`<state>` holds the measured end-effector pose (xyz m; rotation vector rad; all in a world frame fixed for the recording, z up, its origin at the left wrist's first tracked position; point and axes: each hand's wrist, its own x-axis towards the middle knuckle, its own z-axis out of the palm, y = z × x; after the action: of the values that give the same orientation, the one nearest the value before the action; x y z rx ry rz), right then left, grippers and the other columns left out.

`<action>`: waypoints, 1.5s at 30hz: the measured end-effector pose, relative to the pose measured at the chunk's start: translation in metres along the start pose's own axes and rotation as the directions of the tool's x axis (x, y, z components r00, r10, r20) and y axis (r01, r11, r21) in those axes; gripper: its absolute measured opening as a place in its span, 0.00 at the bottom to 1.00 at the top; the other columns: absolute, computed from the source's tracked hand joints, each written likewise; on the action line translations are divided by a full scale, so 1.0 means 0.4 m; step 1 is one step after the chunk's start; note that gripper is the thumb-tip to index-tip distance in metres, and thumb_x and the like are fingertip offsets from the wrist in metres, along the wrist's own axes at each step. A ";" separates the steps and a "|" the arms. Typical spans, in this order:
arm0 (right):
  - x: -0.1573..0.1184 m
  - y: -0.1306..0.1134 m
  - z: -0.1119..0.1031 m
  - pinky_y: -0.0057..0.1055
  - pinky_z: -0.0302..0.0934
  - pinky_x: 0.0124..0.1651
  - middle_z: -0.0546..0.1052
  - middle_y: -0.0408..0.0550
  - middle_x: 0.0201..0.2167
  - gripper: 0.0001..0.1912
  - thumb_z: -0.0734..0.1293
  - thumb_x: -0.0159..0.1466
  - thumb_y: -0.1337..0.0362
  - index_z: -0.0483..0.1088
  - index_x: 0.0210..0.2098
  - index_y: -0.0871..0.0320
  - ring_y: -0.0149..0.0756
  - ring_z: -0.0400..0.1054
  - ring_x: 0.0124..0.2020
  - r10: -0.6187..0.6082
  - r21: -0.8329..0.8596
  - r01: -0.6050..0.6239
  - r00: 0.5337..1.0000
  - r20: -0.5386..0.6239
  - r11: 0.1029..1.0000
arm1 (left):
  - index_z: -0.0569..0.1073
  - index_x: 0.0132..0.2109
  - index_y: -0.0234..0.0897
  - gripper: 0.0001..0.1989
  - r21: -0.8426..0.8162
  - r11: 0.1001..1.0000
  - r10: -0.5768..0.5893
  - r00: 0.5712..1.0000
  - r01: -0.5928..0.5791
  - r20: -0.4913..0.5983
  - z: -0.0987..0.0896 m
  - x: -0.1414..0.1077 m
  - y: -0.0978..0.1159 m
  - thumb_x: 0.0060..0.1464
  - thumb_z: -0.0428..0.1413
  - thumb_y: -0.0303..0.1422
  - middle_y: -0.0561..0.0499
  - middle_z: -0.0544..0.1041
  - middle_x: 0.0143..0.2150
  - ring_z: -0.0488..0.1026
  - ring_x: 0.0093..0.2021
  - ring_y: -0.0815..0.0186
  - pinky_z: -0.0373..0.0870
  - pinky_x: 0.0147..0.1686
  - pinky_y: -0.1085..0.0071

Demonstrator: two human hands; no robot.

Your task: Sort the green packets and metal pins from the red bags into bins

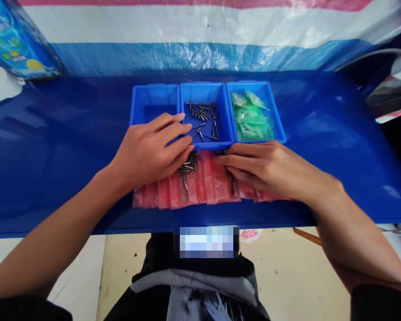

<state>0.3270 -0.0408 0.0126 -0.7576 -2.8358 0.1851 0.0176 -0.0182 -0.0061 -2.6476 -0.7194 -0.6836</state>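
My left hand (153, 149) lies palm down with its fingers apart, over the front edge of the left bin (155, 96) and the left side of the middle bin. Rivets (202, 111) lie scattered in the middle bin (220, 145). Below my left fingertips more rivets (187, 167) rest on a row of overlapping red plastic bags (202, 183). My right hand (270, 167) is bent over the bags, its fingers close together near some dark rivets; what its fingertips hold, if anything, is hidden.
The right bin (279, 118) holds green plastic packets (252, 118). All three bins stand side by side on a blue table (321, 133). A blue printed package (23, 44) and a white object (2, 84) are at the far left. A striped sheet (187, 26) hangs behind.
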 end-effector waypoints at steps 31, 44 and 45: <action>0.010 -0.017 0.020 0.36 0.78 0.40 0.84 0.56 0.48 0.10 0.67 0.75 0.73 0.78 0.53 0.64 0.43 0.84 0.43 -0.159 -0.101 0.144 0.975 -0.155 0.984 | 0.79 0.50 0.32 0.06 0.013 0.997 0.080 0.990 -0.079 -0.117 -0.008 0.004 0.003 0.69 0.64 0.29 0.46 0.87 0.52 0.85 0.58 0.52 0.89 0.51 0.59; 0.011 -0.021 0.000 0.29 0.79 0.39 0.82 0.41 0.39 0.14 0.74 0.71 0.67 0.75 0.55 0.50 0.32 0.81 0.36 0.394 0.768 -0.129 0.903 -0.170 0.627 | 0.79 0.51 0.33 0.06 0.010 0.999 0.053 0.996 -0.052 -0.078 -0.001 -0.005 0.004 0.70 0.62 0.31 0.47 0.86 0.54 0.83 0.61 0.54 0.86 0.54 0.62; 0.012 -0.022 0.001 0.30 0.79 0.34 0.81 0.40 0.38 0.15 0.74 0.71 0.66 0.74 0.55 0.50 0.33 0.81 0.34 0.431 0.855 -0.134 0.896 -0.112 0.501 | 0.79 0.51 0.33 0.06 0.012 0.999 0.054 0.996 -0.053 -0.078 -0.001 -0.005 0.004 0.71 0.62 0.31 0.47 0.86 0.54 0.83 0.61 0.55 0.86 0.54 0.62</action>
<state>0.3187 -0.0461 0.0146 -0.8824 -1.8929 1.2494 0.0168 -0.0204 -0.0070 -2.6046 -0.6267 -0.7621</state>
